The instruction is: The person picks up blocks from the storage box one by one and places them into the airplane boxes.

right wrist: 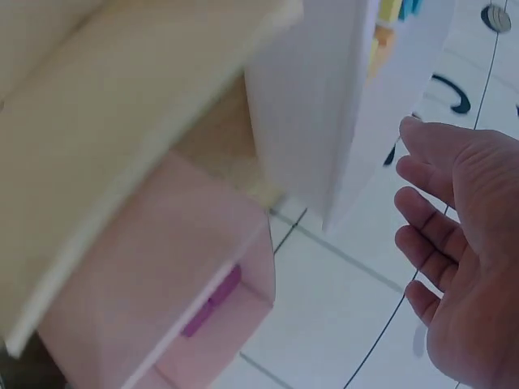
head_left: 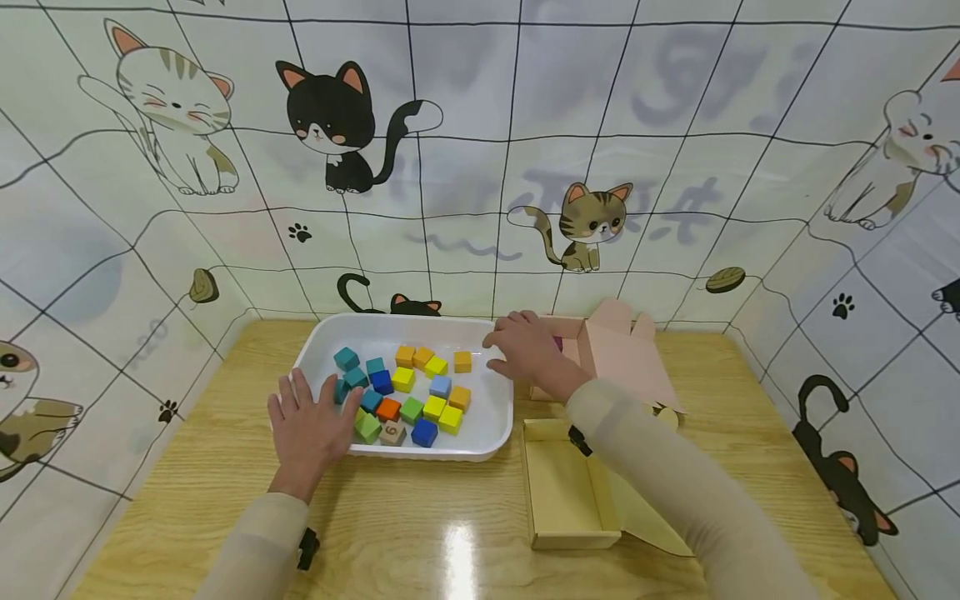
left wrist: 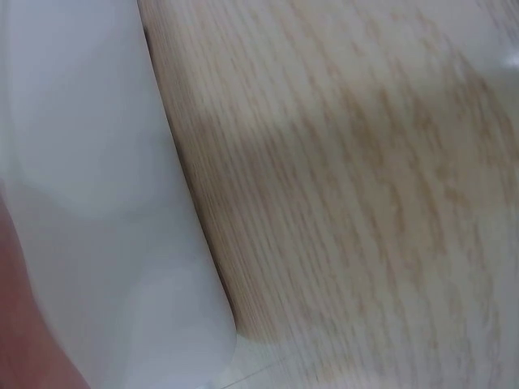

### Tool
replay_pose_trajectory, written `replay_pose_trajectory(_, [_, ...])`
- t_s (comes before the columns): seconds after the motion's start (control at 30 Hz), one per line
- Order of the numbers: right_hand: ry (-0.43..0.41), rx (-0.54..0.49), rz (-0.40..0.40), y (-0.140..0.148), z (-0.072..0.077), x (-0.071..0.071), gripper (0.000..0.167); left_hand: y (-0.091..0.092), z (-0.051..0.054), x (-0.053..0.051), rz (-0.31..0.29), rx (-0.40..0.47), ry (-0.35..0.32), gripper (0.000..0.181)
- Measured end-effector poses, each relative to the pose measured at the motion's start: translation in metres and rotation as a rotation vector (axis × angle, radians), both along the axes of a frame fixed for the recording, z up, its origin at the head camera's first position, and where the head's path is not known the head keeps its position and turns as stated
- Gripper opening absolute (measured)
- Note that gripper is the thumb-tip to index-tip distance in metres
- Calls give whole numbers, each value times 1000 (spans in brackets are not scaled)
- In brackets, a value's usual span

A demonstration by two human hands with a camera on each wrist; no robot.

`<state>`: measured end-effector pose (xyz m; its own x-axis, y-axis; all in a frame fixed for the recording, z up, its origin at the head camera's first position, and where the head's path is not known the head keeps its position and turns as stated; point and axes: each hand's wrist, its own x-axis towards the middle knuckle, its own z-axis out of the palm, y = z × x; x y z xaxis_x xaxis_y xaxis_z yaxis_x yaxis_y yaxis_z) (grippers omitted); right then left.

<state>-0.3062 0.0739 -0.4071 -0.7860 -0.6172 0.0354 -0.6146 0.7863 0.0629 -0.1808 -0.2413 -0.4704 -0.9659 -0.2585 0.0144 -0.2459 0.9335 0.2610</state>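
Sleeves [head_left: 667,458] came nearest, each with a black band [head_left: 308,549] at the wrist, over the table [head_left: 405,525] on the near side of the tray [head_left: 483,423]. Right of the tray and nearer than it stood a yellow box [head_left: 566,496], its flap partly under the right sleeve. Across the tray's near left corner lay the left hand [head_left: 311,425], fingers straight and spread, holding nothing. Its thumb came just beside the green cubes [head_left: 367,428]; whether they touched could not be told.

Along the tray's near side sat a wooden cube [head_left: 392,433] marked with a digit and a blue cube [head_left: 424,432]. Red, green and yellow ones filled its middle, with a light blue cube [head_left: 440,387] among them; teal ones grouped toward its left end, orange ones toward its far side and right. Over the tray's right end hung the right hand [head_left: 528,350], fingers loosely bent and its grasp bare, the cubes to its left and apart from it. Past the tray's right end, partly behind that hand, stood a pink box [head_left: 630,358] with something purple [right wrist: 212,300] inside. Beyond the tray rose a cat-patterned wall [head_left: 465,183].
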Motion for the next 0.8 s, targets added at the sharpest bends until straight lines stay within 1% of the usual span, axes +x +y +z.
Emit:
replay_pose_trajectory(0.2, [-64, -4, 10, -18, -16, 20, 36, 1, 1, 0, 4, 0, -1, 84])
replay_pose_trajectory(0.3, [-82, -2, 4, -23, -23, 27, 36, 1, 1, -1, 2, -1, 6, 84])
replay_pose_trajectory(0.5, [-124, 31, 4, -32, -34, 32, 38, 1, 1, -1, 1, 3, -4, 84])
replay_pose_trajectory(0.67, [-119, 50, 14, -35, -42, 31, 37, 2, 2, 0, -1, 0, -1, 82])
replay_pose_trajectory(0.8, [-114, 57, 13, -37, -44, 32, 36, 2, 2, 0, 1, -2, 10, 80])
